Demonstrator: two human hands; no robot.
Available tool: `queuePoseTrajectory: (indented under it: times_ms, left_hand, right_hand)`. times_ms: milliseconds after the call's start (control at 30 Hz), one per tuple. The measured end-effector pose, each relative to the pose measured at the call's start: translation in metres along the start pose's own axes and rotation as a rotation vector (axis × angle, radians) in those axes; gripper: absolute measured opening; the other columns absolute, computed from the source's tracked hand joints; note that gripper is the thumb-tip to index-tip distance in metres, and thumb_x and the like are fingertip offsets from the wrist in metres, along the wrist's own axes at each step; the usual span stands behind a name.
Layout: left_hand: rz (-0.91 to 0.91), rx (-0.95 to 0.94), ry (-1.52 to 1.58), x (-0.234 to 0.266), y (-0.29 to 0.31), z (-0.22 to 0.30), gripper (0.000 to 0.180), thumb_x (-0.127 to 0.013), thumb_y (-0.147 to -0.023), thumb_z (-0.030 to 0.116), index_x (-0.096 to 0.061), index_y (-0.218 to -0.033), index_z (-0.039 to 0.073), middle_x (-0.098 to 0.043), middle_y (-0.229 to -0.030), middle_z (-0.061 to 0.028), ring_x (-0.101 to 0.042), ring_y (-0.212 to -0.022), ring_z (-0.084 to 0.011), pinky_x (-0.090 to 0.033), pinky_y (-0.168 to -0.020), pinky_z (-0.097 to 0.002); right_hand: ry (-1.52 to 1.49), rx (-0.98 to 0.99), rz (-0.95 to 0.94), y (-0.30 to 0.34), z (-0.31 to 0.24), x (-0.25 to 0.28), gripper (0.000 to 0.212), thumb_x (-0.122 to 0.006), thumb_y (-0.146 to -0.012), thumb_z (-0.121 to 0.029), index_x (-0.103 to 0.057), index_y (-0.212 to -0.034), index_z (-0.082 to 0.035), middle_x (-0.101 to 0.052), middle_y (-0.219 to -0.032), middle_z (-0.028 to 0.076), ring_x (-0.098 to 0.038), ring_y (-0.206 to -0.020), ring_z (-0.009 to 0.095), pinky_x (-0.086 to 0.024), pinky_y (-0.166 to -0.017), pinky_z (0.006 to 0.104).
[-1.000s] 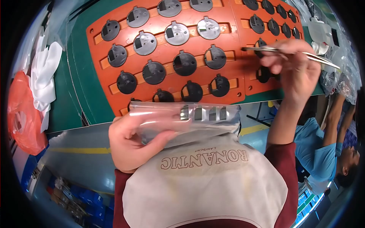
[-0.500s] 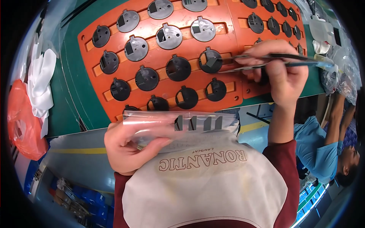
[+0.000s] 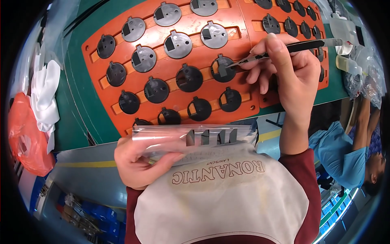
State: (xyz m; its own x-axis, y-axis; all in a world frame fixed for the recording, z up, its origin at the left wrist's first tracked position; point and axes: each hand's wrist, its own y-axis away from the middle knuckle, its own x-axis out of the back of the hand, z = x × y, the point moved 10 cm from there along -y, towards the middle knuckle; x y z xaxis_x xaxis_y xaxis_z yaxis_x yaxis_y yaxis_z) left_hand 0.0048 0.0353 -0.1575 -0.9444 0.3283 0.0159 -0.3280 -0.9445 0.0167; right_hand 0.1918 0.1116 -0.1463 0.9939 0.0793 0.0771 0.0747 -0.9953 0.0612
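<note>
In my right hand [image 3: 298,69] is a pair of black tweezers [image 3: 302,45], pinched between thumb and fingers. Their tips reach a round black disc [image 3: 230,75] and meet the edge of the small dark four-sided piece [image 3: 223,70] lying in it. My left hand [image 3: 136,164] grips one end of a clear plastic film [image 3: 170,134], thumb below and fingers behind. Several small dark pieces [image 3: 205,137] sit in a row on the film's right half. The film is held just off the near side of the orange tray [image 3: 239,49].
Rows of similar discs [image 3: 178,44] fill the tray and a second orange tray [image 3: 260,34] on its right, both on a green tabletop [image 3: 75,110]. White cloth [image 3: 44,89] and a red plastic bag [image 3: 28,134] lie left. Bottles [image 3: 343,30] stand far right; a person [image 3: 337,150] sits at lower right.
The tweezers' arms, spread apart before, are now together, and their tips have moved to the dark piece. That piece, tilted earlier, now lies straighter in the disc. My left hand keeps its grip.
</note>
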Motion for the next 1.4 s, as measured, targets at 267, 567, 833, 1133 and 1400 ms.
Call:
queuePoseTrajectory:
  times_ms: [267, 567, 833, 1133, 1400]
  left_hand:
    - [0.04, -0.004, 0.002, 0.003, 0.0, -0.001, 0.03, -0.058, -0.049, -0.006, -0.052, -0.078, -0.008, -0.056, -0.073, -0.0175, -0.055, -0.063, -0.0179, -0.042, -0.058, -0.0235]
    - [0.107, 0.031, -0.002, 0.006, 0.005, -0.005, 0.03, -0.059, -0.05, -0.005, -0.052, -0.078, -0.007, -0.056, -0.073, -0.0159, -0.054, -0.063, -0.0162, -0.042, -0.058, -0.0228]
    - [0.086, 0.006, -0.001, 0.005, 0.004, -0.004, 0.032, -0.06, -0.05, -0.004, -0.051, -0.08, -0.008, -0.056, -0.075, -0.0162, -0.053, -0.067, -0.0177, -0.041, -0.062, -0.0231]
    - [0.097, -0.002, 0.011, 0.006, 0.005, -0.005, 0.032, -0.061, -0.05, -0.004, -0.051, -0.08, -0.008, -0.055, -0.076, -0.0158, -0.053, -0.067, -0.0178, -0.04, -0.062, -0.0234]
    - [0.11, -0.021, 0.026, 0.008, 0.007, -0.004, 0.032, -0.061, -0.05, -0.003, -0.051, -0.08, -0.007, -0.055, -0.076, -0.0159, -0.053, -0.067, -0.0177, -0.04, -0.062, -0.0239]
  right_hand:
    - [-0.037, -0.036, 0.054, 0.002, 0.002, 0.006, 0.021, -0.041, -0.081, -0.012, -0.049, -0.074, 0.006, -0.055, -0.061, 0.015, -0.052, -0.043, 0.013, -0.036, -0.033, 0.0164]
    - [-0.03, -0.01, 0.0, 0.001, 0.001, -0.001, 0.021, -0.042, -0.081, -0.012, -0.05, -0.071, 0.006, -0.055, -0.06, 0.015, -0.05, -0.04, 0.012, -0.035, -0.033, 0.0162]
    - [-0.008, -0.024, 0.017, 0.002, 0.004, 0.005, 0.021, -0.042, -0.08, -0.012, -0.05, -0.071, 0.005, -0.056, -0.059, 0.015, -0.049, -0.038, 0.011, -0.032, -0.03, 0.0151]
    - [0.037, -0.026, -0.044, 0.001, 0.004, -0.005, 0.023, -0.043, -0.081, -0.014, -0.051, -0.071, 0.005, -0.056, -0.058, 0.014, -0.048, -0.037, 0.009, -0.031, -0.029, 0.0144]
    - [0.064, -0.008, -0.066, 0.002, 0.003, -0.009, 0.022, -0.043, -0.08, -0.013, -0.052, -0.072, 0.006, -0.057, -0.06, 0.014, -0.051, -0.04, 0.011, -0.033, -0.03, 0.0149]
